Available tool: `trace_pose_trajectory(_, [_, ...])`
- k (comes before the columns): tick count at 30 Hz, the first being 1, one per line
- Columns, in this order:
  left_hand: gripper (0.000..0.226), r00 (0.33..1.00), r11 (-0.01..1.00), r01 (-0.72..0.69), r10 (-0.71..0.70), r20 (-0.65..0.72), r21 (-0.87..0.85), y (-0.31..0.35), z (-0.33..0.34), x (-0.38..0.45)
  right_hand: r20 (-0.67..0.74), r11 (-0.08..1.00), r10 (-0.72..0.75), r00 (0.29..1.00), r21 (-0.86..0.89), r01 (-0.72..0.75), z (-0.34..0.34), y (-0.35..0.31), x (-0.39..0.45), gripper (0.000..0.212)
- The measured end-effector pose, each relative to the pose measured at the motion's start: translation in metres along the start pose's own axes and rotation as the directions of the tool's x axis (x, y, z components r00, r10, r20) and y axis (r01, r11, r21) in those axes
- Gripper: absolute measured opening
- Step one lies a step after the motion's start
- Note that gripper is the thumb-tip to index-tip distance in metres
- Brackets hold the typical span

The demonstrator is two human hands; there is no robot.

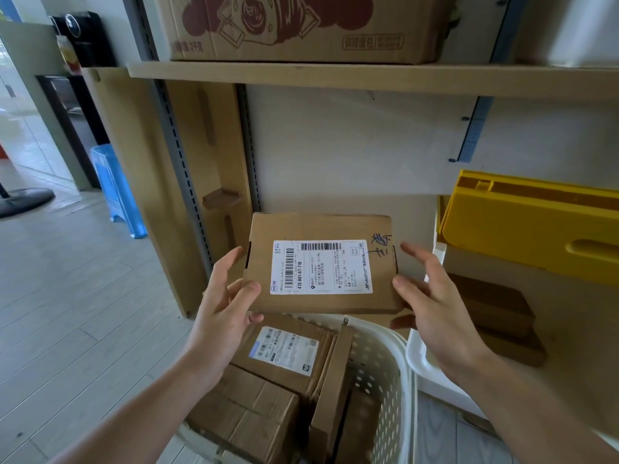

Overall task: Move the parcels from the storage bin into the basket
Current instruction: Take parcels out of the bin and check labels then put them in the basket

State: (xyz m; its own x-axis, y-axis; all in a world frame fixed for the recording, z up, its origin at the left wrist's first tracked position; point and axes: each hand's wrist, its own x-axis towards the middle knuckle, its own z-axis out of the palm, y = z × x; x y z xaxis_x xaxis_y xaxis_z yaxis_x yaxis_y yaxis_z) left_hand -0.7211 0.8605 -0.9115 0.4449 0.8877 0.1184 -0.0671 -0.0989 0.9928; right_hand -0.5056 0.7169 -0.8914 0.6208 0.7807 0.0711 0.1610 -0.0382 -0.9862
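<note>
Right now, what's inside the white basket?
The white basket holds several cardboard parcels: a labelled one, a plain box, one on edge. Anything beneath them is hidden.

Basket (385,373) bottom (and parcels) cut off

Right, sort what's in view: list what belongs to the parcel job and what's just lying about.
Job: flat parcel in left hand, right hand, white basket, parcels in basket, storage bin.
Lying about: yellow lid, printed carton, blue stool.

Left hand (222,306) holding labelled flat parcel (321,266) above white perforated basket (385,373), right hand (435,296) spread beside it
</note>
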Motion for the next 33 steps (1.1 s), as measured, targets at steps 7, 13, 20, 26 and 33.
trace_pose_trajectory(7, [0.045,0.999,0.999,0.037,-0.037,0.008,-0.021,0.006,-0.001,-0.001,0.052,0.999,0.032,0.998,0.004,-0.032,-0.001,0.0,-0.001,0.059])
trace_pose_trajectory(13, [0.043,0.999,0.983,0.047,-0.049,-0.004,-0.178,0.012,-0.003,-0.001,0.085,0.98,-0.062,0.994,0.192,0.044,-0.003,-0.004,-0.003,0.107])
trace_pose_trajectory(20, [0.051,0.989,0.938,0.057,-0.099,-0.109,-0.342,0.015,-0.003,0.0,0.276,0.978,-0.104,0.956,0.202,0.048,-0.004,-0.006,-0.007,0.111])
trace_pose_trajectory(26, [0.054,0.983,0.932,0.082,-0.134,-0.127,-0.352,0.013,0.001,0.001,0.303,0.998,-0.05,0.952,-0.025,0.06,0.001,0.0,-0.012,0.06])
trace_pose_trajectory(33, [0.027,0.996,0.991,0.069,-0.075,-0.052,-0.111,0.012,0.014,-0.005,0.276,0.984,-0.041,0.96,-0.155,0.087,0.017,0.014,-0.016,0.034])
